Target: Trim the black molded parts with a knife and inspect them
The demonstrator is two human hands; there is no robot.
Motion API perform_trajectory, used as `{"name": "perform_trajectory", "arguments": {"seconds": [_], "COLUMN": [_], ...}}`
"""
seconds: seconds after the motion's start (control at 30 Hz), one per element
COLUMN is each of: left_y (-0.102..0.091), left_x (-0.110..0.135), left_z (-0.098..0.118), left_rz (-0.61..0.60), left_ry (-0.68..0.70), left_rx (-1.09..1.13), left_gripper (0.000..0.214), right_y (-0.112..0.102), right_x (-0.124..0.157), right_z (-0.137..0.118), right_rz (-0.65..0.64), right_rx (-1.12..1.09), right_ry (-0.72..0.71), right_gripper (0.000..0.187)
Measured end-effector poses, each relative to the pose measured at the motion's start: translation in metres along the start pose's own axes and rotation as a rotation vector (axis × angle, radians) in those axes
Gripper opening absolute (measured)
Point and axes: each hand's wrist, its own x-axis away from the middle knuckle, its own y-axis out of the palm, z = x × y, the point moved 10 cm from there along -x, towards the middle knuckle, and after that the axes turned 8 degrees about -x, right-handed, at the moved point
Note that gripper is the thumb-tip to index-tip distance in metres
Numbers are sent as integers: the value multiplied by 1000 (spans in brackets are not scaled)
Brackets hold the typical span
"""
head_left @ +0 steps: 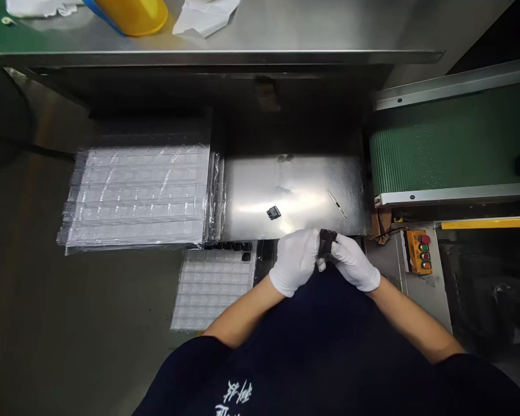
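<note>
Both of my hands wear white gloves and meet in front of my chest, just over the near edge of the metal table [251, 179]. Between them is a small black plastic part [326, 242]. My left hand [297, 257] has its fingers closed at the part's left side. From the right, my right hand [351, 260] pinches the same part. A similar black part [273, 212] lies on the metal surface beyond my left hand. Farther right rests a thin, pointed metal tool [337, 204], perhaps tweezers or a blade. My fingertips are partly hidden behind the part.
Clear plastic trays [143, 196] are stacked on the left. A lower tray [216, 289] holds several black parts at its far edge. A green conveyor belt [455, 138] runs at the right, above a yellow button box [419, 252]. A yellow container [141, 14] stands on the upper shelf.
</note>
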Motion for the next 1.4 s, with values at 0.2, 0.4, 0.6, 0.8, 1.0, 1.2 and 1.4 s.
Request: {"name": "perform_trajectory", "arguments": {"seconds": [0.2, 0.4, 0.6, 0.8, 1.0, 1.2, 1.4], "left_y": [-8, -5, 25, 40, 50, 33, 10], "left_x": [11, 15, 30, 39, 42, 39, 48], "left_z": [10, -1, -13, -18, -10, -12, -26], "left_rz": [-204, -280, -435, -421, -512, -324, -12], "left_ry": [45, -108, -364, -384, -343, -312, -421], "left_rx": [222, -47, 642, 952, 1160, 1019, 773], "left_gripper": [16, 14, 12, 48, 56, 47, 20], "right_y": [14, 5, 26, 39, 57, 46, 3], "right_x": [4, 4, 12, 19, 27, 35, 36], "right_z": [-6, -2, -30, -41, -52, -58, -48], "right_rz": [-137, -41, -28, 60, -24, -43, 188], "right_rx": [-62, 210, 358, 473, 487, 484, 348], "right_ry": [-34, 10, -70, -28, -95, -152, -98], "right_gripper": [53, 51, 58, 48, 49, 57, 65]}}
